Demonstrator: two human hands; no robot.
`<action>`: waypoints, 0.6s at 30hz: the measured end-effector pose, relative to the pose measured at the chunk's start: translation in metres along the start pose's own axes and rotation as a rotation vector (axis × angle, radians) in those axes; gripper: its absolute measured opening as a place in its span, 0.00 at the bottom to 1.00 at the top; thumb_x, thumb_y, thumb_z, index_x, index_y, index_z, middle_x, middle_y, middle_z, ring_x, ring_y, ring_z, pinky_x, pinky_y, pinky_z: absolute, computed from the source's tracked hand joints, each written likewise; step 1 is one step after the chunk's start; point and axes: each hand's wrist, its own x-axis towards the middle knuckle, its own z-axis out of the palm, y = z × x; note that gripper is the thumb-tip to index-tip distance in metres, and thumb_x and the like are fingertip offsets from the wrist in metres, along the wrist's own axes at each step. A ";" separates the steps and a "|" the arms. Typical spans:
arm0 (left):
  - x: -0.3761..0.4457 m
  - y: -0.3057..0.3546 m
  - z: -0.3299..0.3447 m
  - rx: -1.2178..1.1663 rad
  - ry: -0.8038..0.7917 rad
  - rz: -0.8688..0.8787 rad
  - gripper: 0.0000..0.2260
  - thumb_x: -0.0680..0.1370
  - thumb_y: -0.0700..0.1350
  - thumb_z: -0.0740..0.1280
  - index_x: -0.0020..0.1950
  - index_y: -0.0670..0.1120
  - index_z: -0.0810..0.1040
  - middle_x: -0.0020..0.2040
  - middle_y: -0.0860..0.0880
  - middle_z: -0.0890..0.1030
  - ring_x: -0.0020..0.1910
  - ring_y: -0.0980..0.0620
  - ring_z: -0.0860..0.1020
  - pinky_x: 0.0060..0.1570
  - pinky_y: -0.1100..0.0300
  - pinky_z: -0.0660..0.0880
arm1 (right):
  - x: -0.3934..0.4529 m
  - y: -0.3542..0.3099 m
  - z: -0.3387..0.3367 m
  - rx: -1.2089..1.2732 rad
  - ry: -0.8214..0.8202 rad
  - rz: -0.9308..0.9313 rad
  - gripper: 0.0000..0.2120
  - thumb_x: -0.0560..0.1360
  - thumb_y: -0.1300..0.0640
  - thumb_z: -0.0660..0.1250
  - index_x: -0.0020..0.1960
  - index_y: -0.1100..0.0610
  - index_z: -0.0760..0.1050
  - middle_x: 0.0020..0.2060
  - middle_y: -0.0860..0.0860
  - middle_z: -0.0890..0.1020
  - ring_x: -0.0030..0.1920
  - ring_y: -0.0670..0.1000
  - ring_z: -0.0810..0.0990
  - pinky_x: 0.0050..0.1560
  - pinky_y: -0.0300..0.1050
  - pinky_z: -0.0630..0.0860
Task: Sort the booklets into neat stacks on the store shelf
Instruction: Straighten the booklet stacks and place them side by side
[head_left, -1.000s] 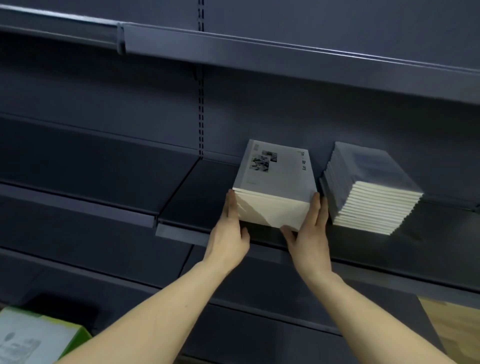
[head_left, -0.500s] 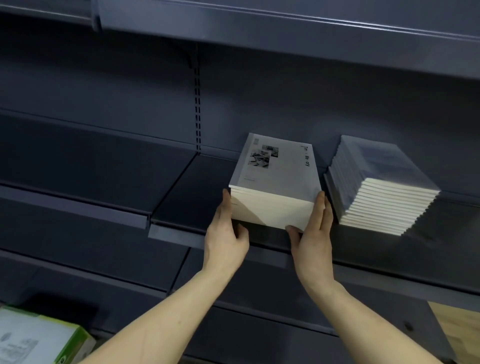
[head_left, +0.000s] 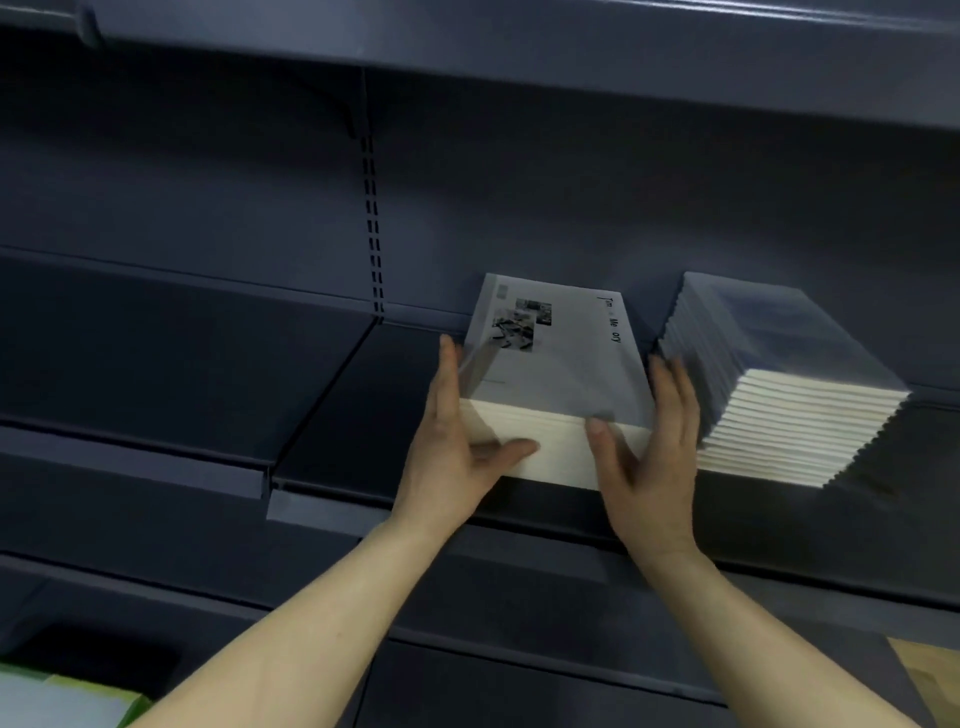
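The left hand (head_left: 457, 447) pressed flat against the white stack's (head_left: 556, 395) left side, thumb across its front; the right hand (head_left: 649, 457) mirrored it, fingers straight, likely squaring it on the shelf (head_left: 332, 509). Right of that stack sat a fanned grey stack (head_left: 789, 395).

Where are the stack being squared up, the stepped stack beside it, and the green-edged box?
white-covered stack (head_left: 550, 364), head view, on its top cover.
stepped stack (head_left: 795, 431), head view, on its pale page edges.
green-edged box (head_left: 57, 701), head view, on its top, bottom-left corner.
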 end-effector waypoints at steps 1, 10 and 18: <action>0.001 -0.004 0.000 -0.020 0.012 0.007 0.57 0.67 0.55 0.79 0.78 0.62 0.38 0.74 0.66 0.60 0.68 0.71 0.62 0.59 0.83 0.60 | 0.001 0.003 0.001 0.044 0.038 0.039 0.39 0.77 0.37 0.63 0.79 0.55 0.55 0.78 0.54 0.59 0.78 0.47 0.57 0.76 0.38 0.57; 0.005 -0.019 0.004 -0.085 0.046 -0.018 0.54 0.63 0.50 0.82 0.79 0.57 0.50 0.62 0.72 0.67 0.63 0.73 0.68 0.56 0.78 0.67 | 0.003 0.004 0.001 0.171 -0.122 0.137 0.38 0.75 0.45 0.70 0.77 0.57 0.57 0.69 0.47 0.70 0.68 0.37 0.69 0.60 0.25 0.68; 0.003 -0.025 0.008 -0.085 0.074 -0.011 0.47 0.67 0.44 0.80 0.76 0.53 0.52 0.61 0.69 0.68 0.61 0.74 0.69 0.55 0.78 0.69 | 0.004 0.005 0.004 0.181 -0.151 0.142 0.39 0.74 0.41 0.71 0.75 0.55 0.57 0.70 0.50 0.69 0.68 0.42 0.70 0.64 0.31 0.71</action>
